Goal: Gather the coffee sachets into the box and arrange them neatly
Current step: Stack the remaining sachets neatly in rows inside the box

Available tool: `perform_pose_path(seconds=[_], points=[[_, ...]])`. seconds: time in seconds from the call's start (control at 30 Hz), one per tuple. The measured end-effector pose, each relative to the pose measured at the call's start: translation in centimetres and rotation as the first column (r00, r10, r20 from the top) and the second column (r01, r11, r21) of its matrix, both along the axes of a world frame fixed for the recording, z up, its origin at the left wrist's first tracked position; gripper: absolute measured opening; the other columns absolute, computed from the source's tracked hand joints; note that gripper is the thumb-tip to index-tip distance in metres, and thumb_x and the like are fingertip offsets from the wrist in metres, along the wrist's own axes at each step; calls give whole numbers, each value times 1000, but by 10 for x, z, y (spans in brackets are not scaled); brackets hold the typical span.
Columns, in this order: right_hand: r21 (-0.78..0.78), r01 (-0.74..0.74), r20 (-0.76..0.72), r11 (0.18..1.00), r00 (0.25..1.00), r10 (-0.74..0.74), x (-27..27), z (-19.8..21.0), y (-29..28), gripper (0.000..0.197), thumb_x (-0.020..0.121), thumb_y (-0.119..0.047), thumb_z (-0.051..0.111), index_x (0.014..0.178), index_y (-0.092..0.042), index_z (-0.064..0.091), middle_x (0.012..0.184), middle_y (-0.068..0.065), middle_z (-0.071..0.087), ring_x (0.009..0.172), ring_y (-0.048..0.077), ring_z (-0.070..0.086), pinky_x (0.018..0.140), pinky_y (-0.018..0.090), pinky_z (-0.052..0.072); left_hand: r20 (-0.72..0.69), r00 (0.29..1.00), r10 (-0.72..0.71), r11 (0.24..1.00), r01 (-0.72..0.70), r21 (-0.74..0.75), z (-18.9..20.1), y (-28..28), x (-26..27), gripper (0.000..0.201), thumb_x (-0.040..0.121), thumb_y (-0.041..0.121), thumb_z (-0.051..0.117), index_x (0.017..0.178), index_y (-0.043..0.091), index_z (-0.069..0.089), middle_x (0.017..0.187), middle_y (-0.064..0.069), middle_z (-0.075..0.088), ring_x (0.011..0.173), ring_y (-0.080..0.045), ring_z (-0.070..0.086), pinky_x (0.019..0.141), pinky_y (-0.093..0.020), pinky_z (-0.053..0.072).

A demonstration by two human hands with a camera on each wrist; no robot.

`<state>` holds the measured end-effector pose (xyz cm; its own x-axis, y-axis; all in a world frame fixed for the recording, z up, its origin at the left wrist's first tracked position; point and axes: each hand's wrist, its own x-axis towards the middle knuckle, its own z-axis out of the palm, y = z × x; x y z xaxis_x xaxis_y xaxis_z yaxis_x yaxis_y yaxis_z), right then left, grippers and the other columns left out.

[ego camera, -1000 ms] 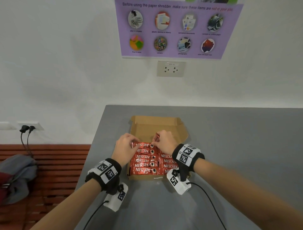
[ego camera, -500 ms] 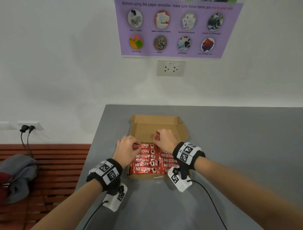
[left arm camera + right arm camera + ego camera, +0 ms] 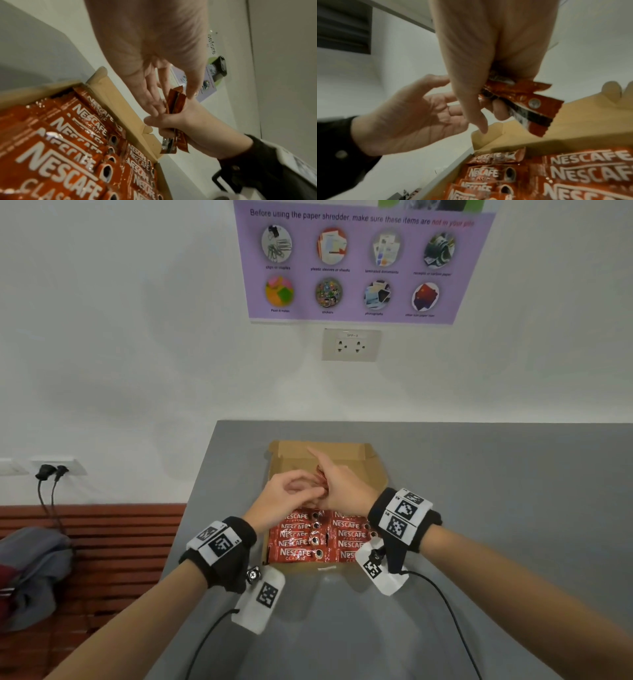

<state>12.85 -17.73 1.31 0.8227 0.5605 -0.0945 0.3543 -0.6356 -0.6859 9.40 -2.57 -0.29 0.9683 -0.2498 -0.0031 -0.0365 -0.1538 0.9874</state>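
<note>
An open cardboard box lies on the grey table, with two columns of red Nescafe sachets flat in its near half. Above the bare far half, my right hand grips a few red sachets, its index finger pointing away. The right wrist view shows those held sachets sticking out of the fist. My left hand reaches in from the left with straight fingers touching the held sachets. The sachets in the box lie below both hands.
The grey table stretches right and toward me; its left edge runs close to the box. A red slatted bench with grey clothing stands lower left. A socket and purple poster are on the wall.
Both hands have left the far row of sachets in the box. The right hand has risen with a few sachets in it, and the left hand has moved over to them.
</note>
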Motion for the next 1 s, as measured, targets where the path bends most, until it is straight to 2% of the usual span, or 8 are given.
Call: perform_pose_path(seconds=[0.17,0.33,0.53,0.6,0.7,0.77,0.87,1.0], points=[[20,-55,68,998,996,53,-7,2,4,95,75,1,70,149,-15,11,90,-2,59,73,7,58,61,16,49,10,997,79,997,-79,-17,4,-7,-2,16,81,-6,63,81,9,66,66,-5,69,60,-16,63,63,-22,52],[20,-20,105,1000,994,18,-7,4,-10,93,73,-14,78,146,-19,20,73,-15,36,62,-6,37,55,6,38,-73,996,45,994,-52,-97,8,-2,-5,10,83,11,66,87,3,68,76,-9,71,67,-16,68,68,-22,56],[114,55,120,992,990,-69,-10,2,-25,79,75,-27,75,140,-17,32,77,-11,49,57,-4,40,52,7,39,58,979,194,981,-194,-3,6,5,0,15,79,11,69,89,22,68,83,3,71,76,-10,67,74,-23,53],[162,160,155,974,970,-185,-7,2,-35,64,81,-31,68,135,-14,38,90,-12,56,66,-6,46,55,4,39,66,973,220,975,-218,-47,8,10,1,26,80,11,68,100,28,64,83,1,72,79,-13,69,77,-25,55],[223,318,96,921,933,-346,-4,-2,-48,39,88,-35,58,120,-14,49,69,1,58,52,7,45,48,9,38,111,967,230,973,-227,-33,9,13,1,20,82,9,65,93,26,66,85,2,71,79,-7,67,78,-21,53],[200,314,90,928,938,-336,-4,-5,-48,25,91,-35,54,105,-14,57,62,0,54,50,10,44,46,12,36,128,973,193,981,-195,4,9,12,3,16,83,9,64,87,23,68,89,4,70,82,-6,66,77,-19,53],[109,236,93,966,965,-246,-6,-6,-45,23,92,-35,53,89,-15,62,77,8,64,64,17,55,55,18,44,130,982,138,990,-141,14,7,7,4,14,84,8,64,87,21,69,92,2,70,81,-7,66,72,-17,53],[136,213,87,967,970,-226,-5,-2,-50,17,89,-28,60,87,-11,64,77,-12,59,66,1,51,60,10,40,67,989,131,988,-135,71,1,1,3,15,83,7,66,90,20,68,81,0,70,67,-11,65,63,-19,53]])
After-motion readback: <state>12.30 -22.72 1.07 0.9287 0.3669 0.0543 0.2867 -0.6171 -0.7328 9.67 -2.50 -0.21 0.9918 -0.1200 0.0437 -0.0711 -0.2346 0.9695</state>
